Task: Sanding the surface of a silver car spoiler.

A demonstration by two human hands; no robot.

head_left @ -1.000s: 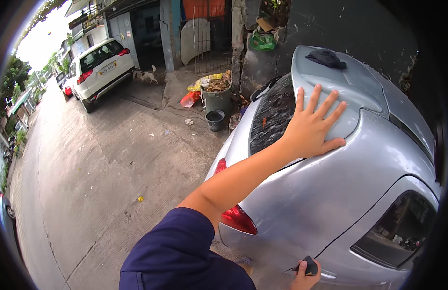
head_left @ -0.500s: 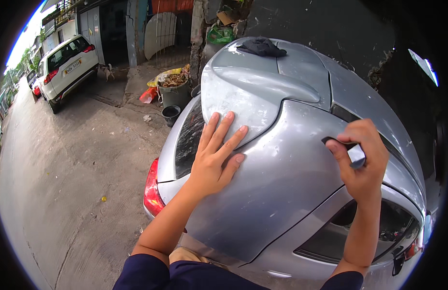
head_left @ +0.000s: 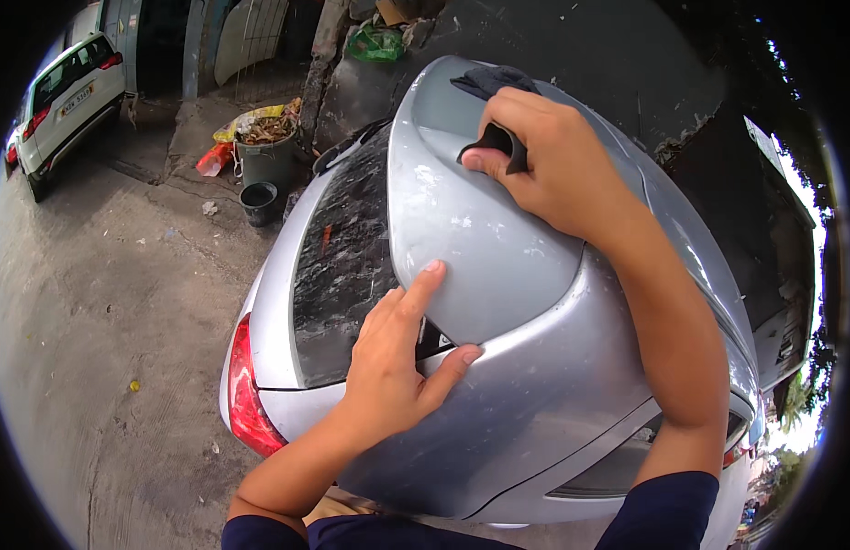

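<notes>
Over the grey spoiler, gripping a black sheet with right hand; at the spoiler's near corner, resting left hand with parted fingers; apparently positioning, needing flat contact next.

dark navy shirt with short, plain sleeves

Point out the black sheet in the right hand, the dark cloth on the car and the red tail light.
Black sheet (head_left: 516, 156): head view, on its curled side.
Dark cloth (head_left: 491, 81): head view, on its visible middle.
Red tail light (head_left: 249, 392): head view, middle of its lens.
</notes>
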